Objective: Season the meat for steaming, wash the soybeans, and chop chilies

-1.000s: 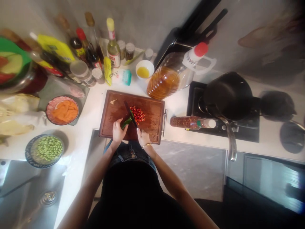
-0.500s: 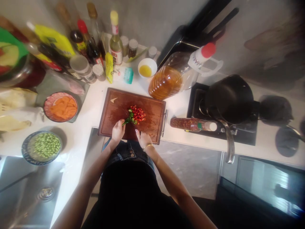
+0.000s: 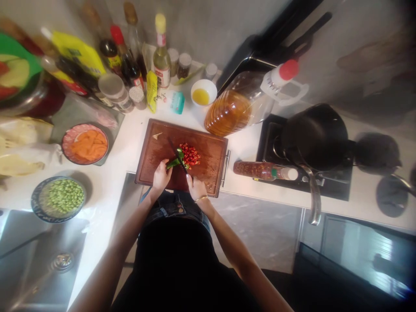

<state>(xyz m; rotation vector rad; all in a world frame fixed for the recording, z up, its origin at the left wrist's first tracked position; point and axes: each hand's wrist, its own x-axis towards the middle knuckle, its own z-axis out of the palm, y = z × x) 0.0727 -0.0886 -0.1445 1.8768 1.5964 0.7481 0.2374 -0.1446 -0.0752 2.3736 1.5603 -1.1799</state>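
A brown wooden cutting board [image 3: 208, 169] lies at the counter's front edge. On it sit a heap of chopped red chili [image 3: 190, 155] and a green chili [image 3: 174, 162]. My left hand [image 3: 161, 177] pins the green chili's near end to the board. My right hand [image 3: 196, 187] grips the handle of a dark knife [image 3: 179, 157], whose blade crosses the green chili beside the red heap.
A big oil jug [image 3: 234, 110] and a small white bowl of oil [image 3: 203, 92] stand behind the board among sauce bottles [image 3: 130, 65]. A chili-flake bottle [image 3: 264, 170] lies to its right by the stove and black pot [image 3: 312, 134]. A carrot plate [image 3: 85, 145], bean bowl [image 3: 59, 198] and sink [image 3: 39, 264] are left.
The knife blade, seen a second ago and hidden half a second ago, is back across the green chili. More cut green bits lie by the red heap. The view shifted slightly.
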